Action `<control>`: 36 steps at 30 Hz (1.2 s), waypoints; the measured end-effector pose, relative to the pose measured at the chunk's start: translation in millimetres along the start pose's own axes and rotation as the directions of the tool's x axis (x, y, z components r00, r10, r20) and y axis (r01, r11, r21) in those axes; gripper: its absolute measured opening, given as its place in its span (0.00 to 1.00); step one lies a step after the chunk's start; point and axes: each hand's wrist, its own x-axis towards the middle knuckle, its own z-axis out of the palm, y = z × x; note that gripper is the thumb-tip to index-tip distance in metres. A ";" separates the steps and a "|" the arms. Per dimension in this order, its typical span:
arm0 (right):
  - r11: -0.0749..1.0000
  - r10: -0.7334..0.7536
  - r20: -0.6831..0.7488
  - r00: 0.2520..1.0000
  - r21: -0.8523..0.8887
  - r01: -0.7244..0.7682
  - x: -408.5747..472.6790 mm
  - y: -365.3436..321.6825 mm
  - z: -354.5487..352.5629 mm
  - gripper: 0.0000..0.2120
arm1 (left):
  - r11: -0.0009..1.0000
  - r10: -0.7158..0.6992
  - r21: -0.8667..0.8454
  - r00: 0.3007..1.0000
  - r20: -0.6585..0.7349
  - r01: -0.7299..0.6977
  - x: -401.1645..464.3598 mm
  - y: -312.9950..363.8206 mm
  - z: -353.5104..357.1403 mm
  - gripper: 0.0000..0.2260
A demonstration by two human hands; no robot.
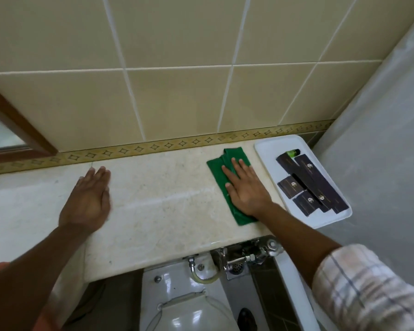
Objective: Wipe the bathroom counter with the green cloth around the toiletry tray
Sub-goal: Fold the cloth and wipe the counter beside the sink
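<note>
The green cloth (227, 170) lies flat on the cream marble counter (158, 201), just left of the white toiletry tray (270, 151). My right hand (245, 187) presses palm-down on the cloth, fingers spread and pointing to the wall. The tray sits at the counter's right end and holds several dark boxes (311, 185) and a small green-capped item (293, 152). My left hand (89, 199) hovers over or rests on the counter's left part, palm down, fingers together, holding nothing.
A tiled wall with a patterned border (153, 146) backs the counter. A wooden mirror frame (14, 123) is at the left. Below the front edge are chrome plumbing valves (244, 256) and a white toilet (189, 304). A shower curtain (380, 130) hangs at the right.
</note>
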 end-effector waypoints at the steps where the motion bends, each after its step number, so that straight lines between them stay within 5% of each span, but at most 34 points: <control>1: 1.000 0.004 -0.009 1.000 -0.002 -0.004 15.0 -5.2 -0.6 0.29 | 1.000 -0.010 0.000 1.000 -0.005 0.010 -0.1 -1.2 0.0 0.27; 8: 0.991 0.121 -0.027 0.992 -0.056 -0.122 35.6 -69.5 18.1 0.31 | 1.000 -0.027 0.001 1.000 0.010 0.027 -1.6 -7.8 0.3 0.26; 15: 0.987 -0.161 0.022 0.987 0.000 0.161 -9.3 -251.3 55.9 0.31 | 0.999 -0.040 0.006 0.999 0.002 0.040 -1.8 -14.1 -0.1 0.23; 21: 0.982 -0.187 0.025 0.982 0.035 0.186 -26.1 -208.7 48.4 0.30 | 0.999 -0.038 0.028 0.999 0.022 0.038 -4.0 -19.3 4.3 0.23; 28: 0.997 0.074 -0.037 0.997 0.018 -0.073 -27.9 -99.4 26.7 0.30 | 1.000 -0.009 -0.012 1.000 -0.003 0.009 -5.3 -14.6 3.0 0.25; 31: 0.993 0.119 -0.044 0.992 0.004 -0.119 -24.8 -130.9 36.6 0.31 | 1.000 -0.021 -0.018 1.000 -0.008 0.021 -3.1 -16.1 5.1 0.26; 36: 0.992 -0.110 -0.018 0.994 0.056 0.111 -22.1 -231.4 57.1 0.31 | 1.000 -0.028 -0.007 0.999 -0.024 0.028 -0.2 -19.2 10.4 0.23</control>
